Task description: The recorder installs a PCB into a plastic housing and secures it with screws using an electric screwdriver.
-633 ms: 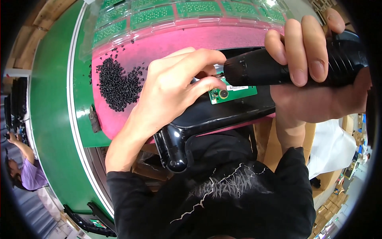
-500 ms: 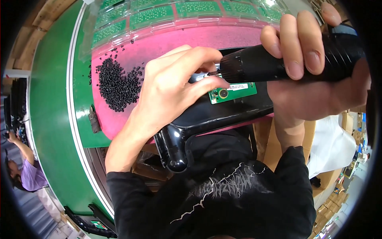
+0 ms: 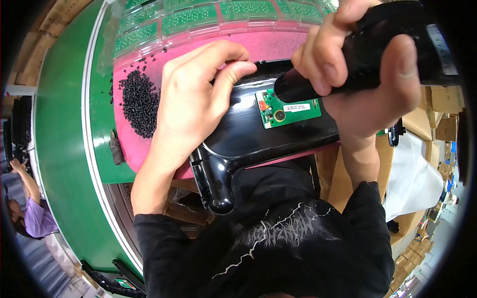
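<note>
A black electric screwdriver (image 3: 362, 59) is gripped in my right hand (image 3: 330, 57), its nose pointing left over the upper part of a green circuit board (image 3: 298, 118). The board lies inside a glossy black plastic housing (image 3: 238, 134). Whether the bit touches a screw is hidden by the tool's nose. Above the housing's left part, my left hand (image 3: 191, 92) has thumb and forefinger pinched together near the far edge; what they hold, if anything, is too small to tell. Left of that hand is a pile of small black screws (image 3: 139, 102).
A pink mat (image 3: 263, 42) lies under the housing on a green table (image 3: 64, 129). Clear trays of green boards (image 3: 189, 22) stand along the back. Cardboard boxes (image 3: 343, 184) and white sheeting (image 3: 415, 174) are at the right. Another person (image 3: 37, 216) sits at far left.
My left hand has drawn away from the screwdriver's nose, leftward and up. The screwdriver has tilted, its rear end rising, and more of the board now shows.
</note>
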Demonstrator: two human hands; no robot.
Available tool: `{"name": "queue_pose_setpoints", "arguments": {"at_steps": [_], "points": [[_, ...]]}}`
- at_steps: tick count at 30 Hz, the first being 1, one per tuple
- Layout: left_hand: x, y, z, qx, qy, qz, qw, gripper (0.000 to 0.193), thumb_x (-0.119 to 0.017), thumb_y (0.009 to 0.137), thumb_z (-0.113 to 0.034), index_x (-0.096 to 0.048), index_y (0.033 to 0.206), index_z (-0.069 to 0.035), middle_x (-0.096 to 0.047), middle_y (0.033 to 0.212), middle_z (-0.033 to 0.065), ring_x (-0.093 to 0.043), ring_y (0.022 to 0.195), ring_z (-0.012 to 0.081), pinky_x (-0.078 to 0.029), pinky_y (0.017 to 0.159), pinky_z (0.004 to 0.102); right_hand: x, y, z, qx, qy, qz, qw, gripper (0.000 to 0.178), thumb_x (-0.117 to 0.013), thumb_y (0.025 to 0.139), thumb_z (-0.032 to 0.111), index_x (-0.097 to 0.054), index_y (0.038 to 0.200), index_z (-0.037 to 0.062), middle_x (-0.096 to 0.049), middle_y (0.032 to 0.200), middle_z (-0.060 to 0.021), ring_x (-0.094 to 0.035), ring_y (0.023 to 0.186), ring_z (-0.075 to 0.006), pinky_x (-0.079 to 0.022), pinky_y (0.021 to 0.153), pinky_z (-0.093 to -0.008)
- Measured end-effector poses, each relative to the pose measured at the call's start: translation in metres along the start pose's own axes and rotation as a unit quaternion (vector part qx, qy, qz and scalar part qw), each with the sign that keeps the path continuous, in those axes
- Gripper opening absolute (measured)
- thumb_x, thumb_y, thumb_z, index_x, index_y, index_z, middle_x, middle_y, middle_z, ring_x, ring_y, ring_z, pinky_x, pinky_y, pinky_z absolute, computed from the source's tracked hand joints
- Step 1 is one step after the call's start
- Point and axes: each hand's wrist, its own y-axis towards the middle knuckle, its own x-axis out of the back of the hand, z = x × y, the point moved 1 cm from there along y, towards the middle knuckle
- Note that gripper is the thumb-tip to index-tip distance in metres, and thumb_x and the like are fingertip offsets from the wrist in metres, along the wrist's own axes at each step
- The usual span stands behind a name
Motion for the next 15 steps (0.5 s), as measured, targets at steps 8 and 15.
{"name": "queue_pose_setpoints", "arguments": {"at_steps": [8, 15], "points": [[-0.01, -0.001, -0.007, 0.047, -0.011, 0.031, 0.998, 0.016, -0.065, 0.093, -0.011, -0.059, 0.085, 0.002, -0.059, 0.071, 0.017, -0.061, 0.066, 0.0346, -0.047, 0.061, 0.0421, 0.002, -0.011, -0.029, -0.052, 0.084, -0.034, 0.995, 0.059, -0.078, 0.086, 0.041, -0.044, 0.111, -0.0007, -0.054, 0.063, -0.0097, -0.053, 0.056, -0.0173, -0.046, 0.056, -0.0291], [-0.011, -0.002, -0.002, 0.032, 0.028, 0.066, 0.997, 0.023, -0.064, 0.094, -0.014, -0.054, 0.082, 0.003, -0.056, 0.072, 0.02, -0.059, 0.07, 0.0424, -0.045, 0.061, 0.0473, 0.002, -0.005, -0.041, 0.035, -0.024, 0.052, 0.998, 0.044, -0.06, 0.093, 0.044, -0.049, 0.106, 0.0032, -0.046, 0.059, -0.0023, -0.041, 0.047, -0.0112, -0.036, 0.048, -0.026]]}}
